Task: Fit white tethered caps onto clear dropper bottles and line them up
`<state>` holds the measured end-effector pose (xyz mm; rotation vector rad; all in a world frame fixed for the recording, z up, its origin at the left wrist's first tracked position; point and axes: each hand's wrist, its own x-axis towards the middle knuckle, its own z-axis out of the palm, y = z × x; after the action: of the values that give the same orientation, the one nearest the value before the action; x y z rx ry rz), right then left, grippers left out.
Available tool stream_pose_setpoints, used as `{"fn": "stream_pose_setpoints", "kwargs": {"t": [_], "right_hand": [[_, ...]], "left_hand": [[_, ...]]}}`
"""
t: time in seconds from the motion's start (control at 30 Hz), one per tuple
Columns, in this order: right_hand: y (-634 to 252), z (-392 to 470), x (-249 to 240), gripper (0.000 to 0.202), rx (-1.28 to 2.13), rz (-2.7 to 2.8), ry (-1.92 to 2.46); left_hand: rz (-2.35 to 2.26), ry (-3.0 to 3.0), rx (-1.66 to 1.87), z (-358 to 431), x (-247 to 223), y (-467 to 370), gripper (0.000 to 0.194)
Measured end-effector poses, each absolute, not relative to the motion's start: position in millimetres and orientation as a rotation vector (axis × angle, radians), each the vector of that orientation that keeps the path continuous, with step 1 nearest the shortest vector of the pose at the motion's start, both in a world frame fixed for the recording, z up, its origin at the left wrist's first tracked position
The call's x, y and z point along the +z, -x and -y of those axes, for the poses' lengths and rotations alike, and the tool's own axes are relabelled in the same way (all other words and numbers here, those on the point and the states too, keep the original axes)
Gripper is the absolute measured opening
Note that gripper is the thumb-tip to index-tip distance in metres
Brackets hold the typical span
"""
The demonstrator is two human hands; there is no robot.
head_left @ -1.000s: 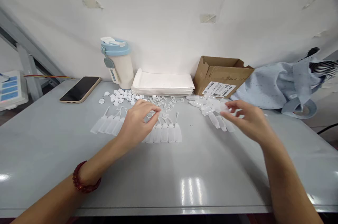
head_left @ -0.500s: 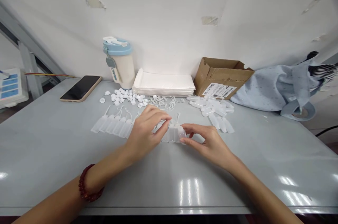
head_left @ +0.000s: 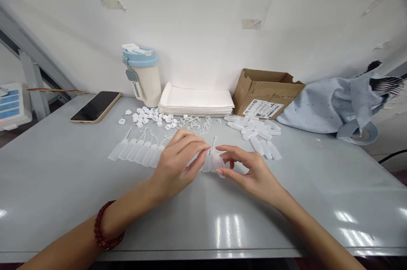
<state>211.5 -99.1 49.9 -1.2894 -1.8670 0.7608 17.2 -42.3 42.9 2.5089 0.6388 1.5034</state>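
A row of translucent plastic tags with white cords [head_left: 136, 151] lies across the grey table, partly hidden behind my left hand [head_left: 179, 162]. That hand's thumb and forefinger are pinched together above the row; whatever they hold is too small to make out. At the row's right end is a translucent tag [head_left: 217, 162] with a short cord standing up. My right hand [head_left: 246, 168] is beside it, thumb and forefinger apart, fingertips at its right edge. White caps [head_left: 152, 115], loose white cords [head_left: 205, 125] and a pile of translucent tags [head_left: 260, 130] lie farther back.
Along the wall stand a cream cup with a blue lid [head_left: 144, 77], a stack of white envelopes [head_left: 197, 101], a cardboard box [head_left: 267, 94] and a pale blue cloth bag [head_left: 321, 102]. A phone [head_left: 96, 107] lies at the left on the grey table [head_left: 178, 227].
My left hand has moved slightly right, toward the end tag. My right thumb and forefinger have spread a little, and the end tag sits more in view.
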Motion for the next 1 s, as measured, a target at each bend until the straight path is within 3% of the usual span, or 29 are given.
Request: {"fn": "stream_pose_setpoints", "kwargs": {"t": [0.2,0.43,0.8,1.0], "right_hand": [[-211.0,98.5,52.9,0.029,0.786,1.824,1.301],[-210.4,100.0,52.0,0.027,0.794,1.76,1.339],[-206.5,100.0,53.6,0.025,0.932,1.682,1.317],[-204.0,100.5,52.9,0.027,0.922,1.643,1.349]], "left_hand": [[-0.619,-2.465,1.428,44.1,44.0,-18.7,0.019],[-0.881,-2.183,1.063,51.9,43.9,-17.7,0.036],[-0.795,-2.296,1.328,55.5,44.3,-23.6,0.02],[-0.794,-2.294,1.378,56.0,44.5,-24.5,0.021]]}}
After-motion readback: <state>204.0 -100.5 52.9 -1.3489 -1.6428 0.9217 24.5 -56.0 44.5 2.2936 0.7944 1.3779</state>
